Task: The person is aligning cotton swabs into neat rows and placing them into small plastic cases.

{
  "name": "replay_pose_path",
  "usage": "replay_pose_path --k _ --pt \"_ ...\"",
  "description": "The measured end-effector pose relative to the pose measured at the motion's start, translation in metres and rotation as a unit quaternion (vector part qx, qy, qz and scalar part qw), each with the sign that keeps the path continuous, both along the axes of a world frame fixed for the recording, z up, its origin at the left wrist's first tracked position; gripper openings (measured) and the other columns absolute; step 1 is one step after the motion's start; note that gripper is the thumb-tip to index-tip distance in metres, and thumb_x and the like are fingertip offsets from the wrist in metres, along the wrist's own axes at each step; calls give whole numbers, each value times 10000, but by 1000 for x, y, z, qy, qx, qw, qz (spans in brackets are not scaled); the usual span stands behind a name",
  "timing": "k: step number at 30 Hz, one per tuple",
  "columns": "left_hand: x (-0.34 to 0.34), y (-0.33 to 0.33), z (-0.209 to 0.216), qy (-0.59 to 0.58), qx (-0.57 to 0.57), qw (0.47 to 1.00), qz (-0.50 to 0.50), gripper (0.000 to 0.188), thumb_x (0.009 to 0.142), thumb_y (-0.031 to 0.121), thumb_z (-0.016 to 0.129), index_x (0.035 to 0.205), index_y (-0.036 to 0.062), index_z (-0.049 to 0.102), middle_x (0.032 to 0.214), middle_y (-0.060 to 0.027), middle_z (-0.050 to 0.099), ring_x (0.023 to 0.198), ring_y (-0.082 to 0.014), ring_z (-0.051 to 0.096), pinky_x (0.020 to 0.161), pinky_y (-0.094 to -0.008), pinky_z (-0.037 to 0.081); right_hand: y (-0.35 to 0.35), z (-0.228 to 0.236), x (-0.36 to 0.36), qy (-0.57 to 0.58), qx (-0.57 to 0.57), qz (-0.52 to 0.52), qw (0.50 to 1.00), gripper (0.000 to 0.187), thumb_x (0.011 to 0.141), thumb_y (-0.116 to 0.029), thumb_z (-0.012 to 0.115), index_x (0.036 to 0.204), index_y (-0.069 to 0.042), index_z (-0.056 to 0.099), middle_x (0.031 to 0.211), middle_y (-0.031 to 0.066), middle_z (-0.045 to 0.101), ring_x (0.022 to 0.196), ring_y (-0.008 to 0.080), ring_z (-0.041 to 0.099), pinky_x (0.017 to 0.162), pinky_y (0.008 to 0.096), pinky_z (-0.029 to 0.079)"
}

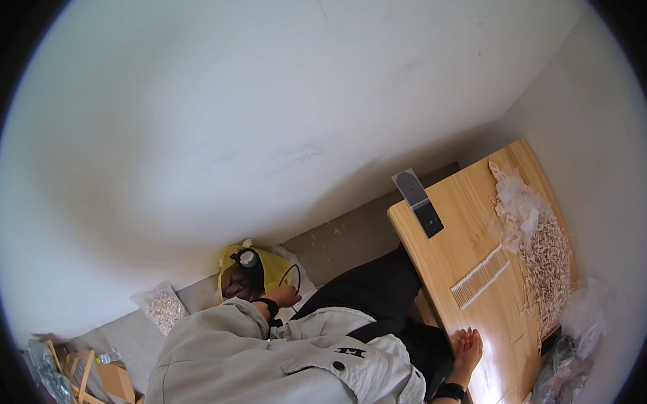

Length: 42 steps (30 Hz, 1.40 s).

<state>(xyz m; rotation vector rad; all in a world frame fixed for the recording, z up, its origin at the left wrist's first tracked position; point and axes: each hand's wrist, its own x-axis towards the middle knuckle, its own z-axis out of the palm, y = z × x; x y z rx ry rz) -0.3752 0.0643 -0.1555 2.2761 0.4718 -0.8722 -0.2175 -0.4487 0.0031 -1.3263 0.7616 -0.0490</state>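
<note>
Low at my left side, my left hand (285,296) is closed on a thin black cable (299,274), which loops up from the fingers. Right beside it stands a yellow plastic bag (276,271) with dark cloth and a round-topped dark item inside. My right hand (467,349) rests at the near edge of the wooden table (455,255), fingers loosely bent and apart, with nothing seen in it. Beyond that hand, thin sticks with white ends, like cotton swabs (479,277), lie side by side in a row. A large heap of similar loose sticks (548,262) covers the table's far side.
A clear plastic bag (525,203) lies against the heap. At the table's left corner is a dark flat panel (419,204). Grey plastic bags (565,375) sit at the right. On the floor are a filled clear bag (161,307), a cardboard box (117,382) and a wooden frame (81,372).
</note>
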Motion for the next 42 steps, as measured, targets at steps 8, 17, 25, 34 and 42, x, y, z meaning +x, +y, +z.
replay_pose_path --k 8,17,25,34,42 --pt "2 -3 17 21 -4 1000 17 432 819 350 560 1020 -19 665 1055 -243 644 1008 -392 609 874 -429 474 2 0 1 1 0 -11 1000 239 944 -198 549 1135 -64 599 896 -1 634 779 85 608 657 193 503" --pt "1 -1 8 18 2 1000 5 425 818 351 563 1024 -6 663 1045 -245 646 1000 -391 610 870 -433 471 1 -7 2 -10 -4 -12 1000 229 945 -201 549 1123 -66 601 900 2 638 783 91 613 668 199 509" --pt "1 -2 -13 -16 5 1000 -13 341 811 307 558 905 -3 663 937 -245 653 911 -407 622 793 -460 477 -8 -11 -4 -43 -18 -12 999 226 939 -214 560 1107 -69 605 889 8 637 778 90 611 650 204 503" --pt "-3 15 -27 -48 4 997 -66 231 754 183 568 895 27 662 935 -233 652 913 -426 614 798 -475 489 19 -4 -6 -49 -12 -62 997 227 936 -188 571 1090 -23 593 846 24 621 729 99 609 610 190 502" --pt "8 11 -29 -28 5 998 -53 310 807 261 530 960 26 662 979 -236 651 939 -423 613 824 -470 482 18 0 -8 -63 -28 -61 996 212 947 -165 550 1085 -10 590 842 29 617 720 95 607 612 187 510"
